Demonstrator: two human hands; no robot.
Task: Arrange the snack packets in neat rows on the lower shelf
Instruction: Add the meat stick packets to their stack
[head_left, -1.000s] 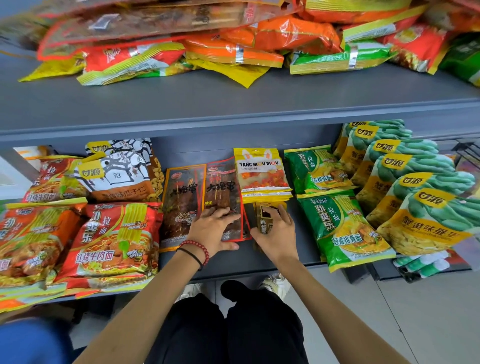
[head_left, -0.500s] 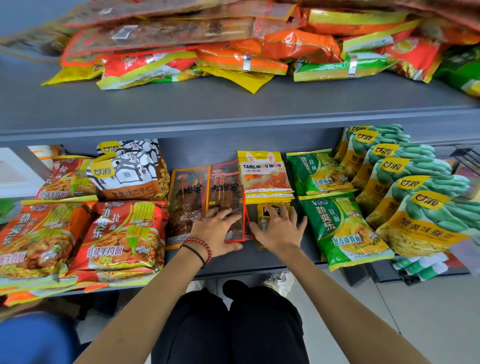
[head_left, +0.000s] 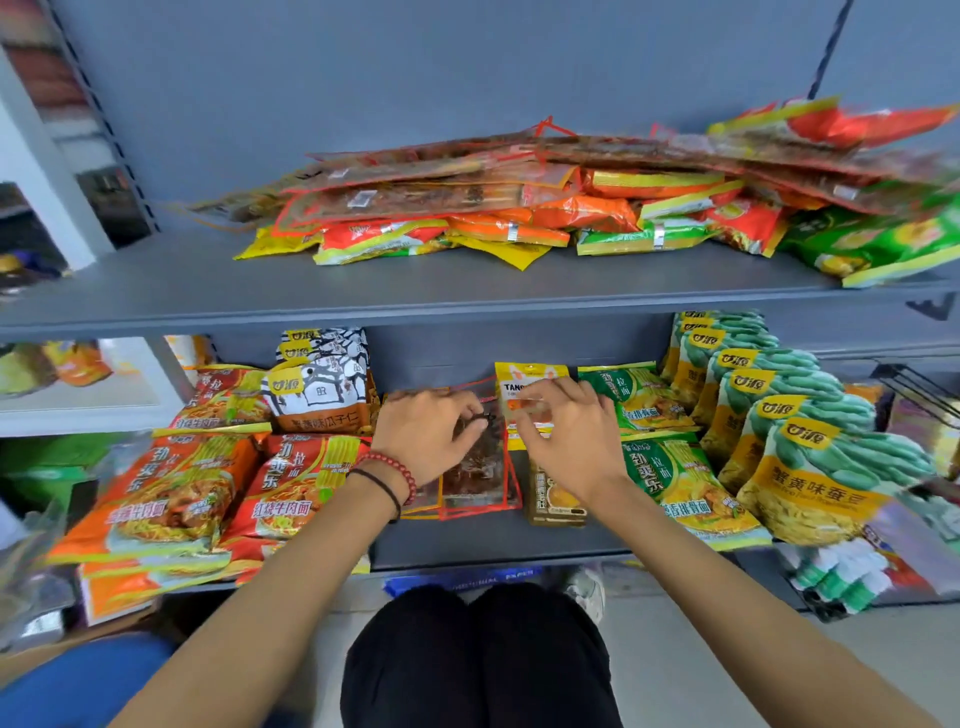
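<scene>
**Both hands over the middle of the lower shelf**

Holds both arms out over the grey metal lower shelf (head_left: 467, 545), black-trousered knees (head_left: 478, 665) below its front edge.

Has the left hand (head_left: 426, 436) on the upper part of the flat clear red-edged packets of dark dried snack (head_left: 478, 467). Fingers curled, thumb close to the forefinger. Cannot tell through the blur whether pinching the plastic or only resting on it. Wears a red bead bracelet (head_left: 395, 467) and a thin black band (head_left: 379, 486) on that wrist.

Holds the right hand (head_left: 566, 436) just beside the left, the two apart. Fingers loosely bent over the yellow packet lettered TANG (head_left: 519, 376). Cannot tell whether gripping it or merely over it.

Under that wrist, flat on the shelf and just beside the clear packets, a small brown-and-gold packet (head_left: 556, 499).

To the left, orange-red noodle packets (head_left: 176, 493) overlapping in rows. Behind them, a white packet with a black drawing and a yellow logo (head_left: 317, 389).

To the right, two green noodle packets (head_left: 675, 488), one behind the other. Then a leaning, overlapped row of green-and-yellow bean packets (head_left: 810, 467) running back to the shelf wall.

Above, on the grey upper shelf (head_left: 363, 296), a loose heap of orange, green, yellow and clear packets (head_left: 519, 208).
</scene>
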